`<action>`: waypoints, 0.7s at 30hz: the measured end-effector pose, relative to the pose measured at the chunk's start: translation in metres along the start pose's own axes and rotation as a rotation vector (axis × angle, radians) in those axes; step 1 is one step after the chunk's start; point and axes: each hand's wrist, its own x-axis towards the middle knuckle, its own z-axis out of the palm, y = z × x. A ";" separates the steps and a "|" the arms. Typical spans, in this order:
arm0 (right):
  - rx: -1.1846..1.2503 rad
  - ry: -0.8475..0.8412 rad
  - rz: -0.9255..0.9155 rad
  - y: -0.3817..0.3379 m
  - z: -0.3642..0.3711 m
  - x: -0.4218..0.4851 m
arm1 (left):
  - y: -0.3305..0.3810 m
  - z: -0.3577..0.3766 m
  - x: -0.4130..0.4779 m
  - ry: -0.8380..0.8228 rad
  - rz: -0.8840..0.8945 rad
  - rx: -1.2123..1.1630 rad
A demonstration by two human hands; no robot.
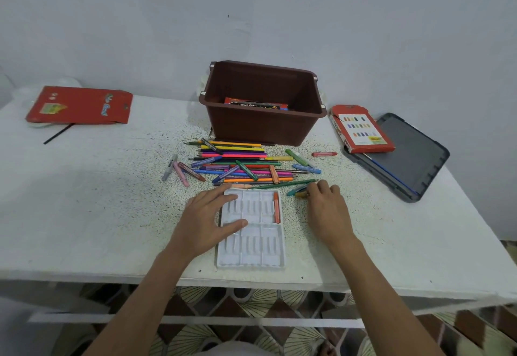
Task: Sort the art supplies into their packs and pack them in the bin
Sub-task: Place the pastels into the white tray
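The left hand [208, 210] rests on the white tray [251, 255], fingers spread; an orange crayon [276, 207] lies in its far right slot. The right hand [326, 207] fingers pinch crayons [296, 191] on the surface [98, 201] just right of the tray.

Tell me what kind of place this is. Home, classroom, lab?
Most likely a room in a home, not a lab: a plain white table pushed against a bare painted wall, patterned floor tiles underneath, and loose pencils and crayons in front of a brown plastic bin.

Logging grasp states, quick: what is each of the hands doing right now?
Left hand: open, flat on the white tray.
Right hand: pinching the teal crayon.
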 end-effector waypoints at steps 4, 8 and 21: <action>0.305 0.033 0.067 -0.009 -0.011 0.005 | 0.000 0.000 0.000 -0.004 -0.009 0.002; 0.828 -0.068 0.166 -0.032 -0.038 0.005 | 0.002 -0.001 0.000 -0.001 -0.009 -0.001; 0.698 -0.201 0.064 -0.059 -0.023 -0.004 | 0.004 -0.003 0.000 -0.020 -0.035 0.039</action>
